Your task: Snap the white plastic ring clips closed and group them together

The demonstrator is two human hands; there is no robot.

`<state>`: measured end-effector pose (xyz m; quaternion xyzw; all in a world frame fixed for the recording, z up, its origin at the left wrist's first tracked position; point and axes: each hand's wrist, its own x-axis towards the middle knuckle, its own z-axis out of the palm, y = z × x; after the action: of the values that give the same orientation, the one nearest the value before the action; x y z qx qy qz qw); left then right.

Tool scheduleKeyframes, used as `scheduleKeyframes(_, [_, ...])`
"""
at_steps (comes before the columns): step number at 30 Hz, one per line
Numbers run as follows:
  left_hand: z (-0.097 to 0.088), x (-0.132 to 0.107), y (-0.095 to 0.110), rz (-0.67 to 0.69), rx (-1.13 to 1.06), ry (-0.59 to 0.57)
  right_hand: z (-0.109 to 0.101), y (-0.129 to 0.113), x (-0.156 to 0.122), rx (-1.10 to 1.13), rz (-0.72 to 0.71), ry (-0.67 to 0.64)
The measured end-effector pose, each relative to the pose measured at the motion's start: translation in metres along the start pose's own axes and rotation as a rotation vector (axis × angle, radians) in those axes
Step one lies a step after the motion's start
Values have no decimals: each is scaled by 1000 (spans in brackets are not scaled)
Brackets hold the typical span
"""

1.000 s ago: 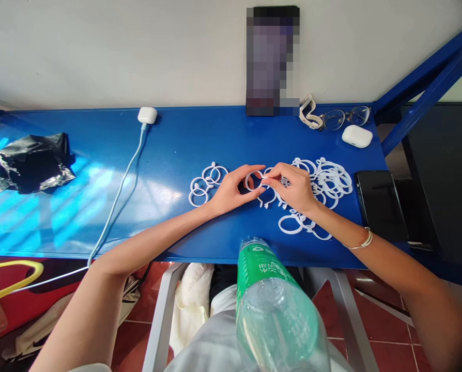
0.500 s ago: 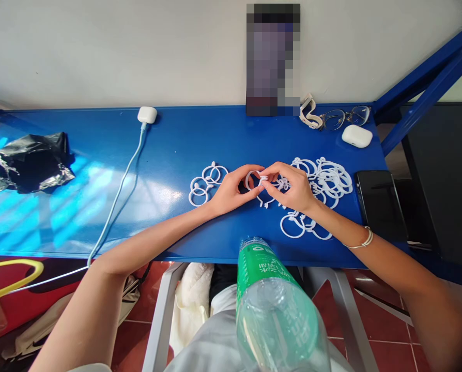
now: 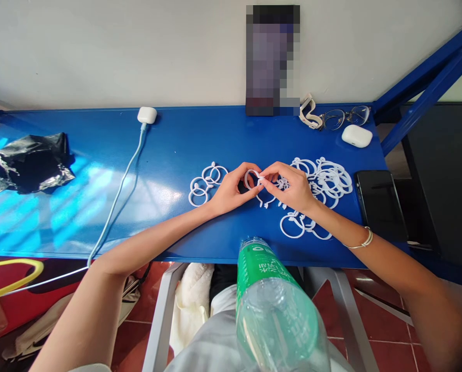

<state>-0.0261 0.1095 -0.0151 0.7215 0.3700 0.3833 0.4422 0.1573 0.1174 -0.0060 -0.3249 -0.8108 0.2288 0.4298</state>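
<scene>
Between my two hands is a white plastic ring, held just above the blue tabletop. My left hand curls round its left side, thumb and fingers closed on it. At the ring's right side my right hand pinches the small clasp part with thumb and forefinger. Several similar white rings lie heaped beyond and right of my right hand, some partly hidden by it. Nearer the front edge lie a few more rings. Left of my left hand, a small group of rings rests overlapping.
A green-labelled bottle stands upright before my chest. On the blue table are a black plastic bag, a white charger with its cable, a phone, a white case and glasses.
The held ring has tilted slightly and shifted a little left between my fingers. Both hands stay in nearly the same place.
</scene>
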Motion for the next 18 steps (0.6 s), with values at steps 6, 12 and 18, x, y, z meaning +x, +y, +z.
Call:
scheduleKeyframes(6, [-1, 0, 0, 1, 2, -4, 2, 5, -2, 51, -10, 12])
scheduleKeyframes(12, [-1, 0, -1, 5, 15, -12, 3, 7, -3, 51, 2, 23])
scheduleKeyframes(18, [0, 1, 0, 10, 16, -13, 3, 8, -4, 45, -12, 32])
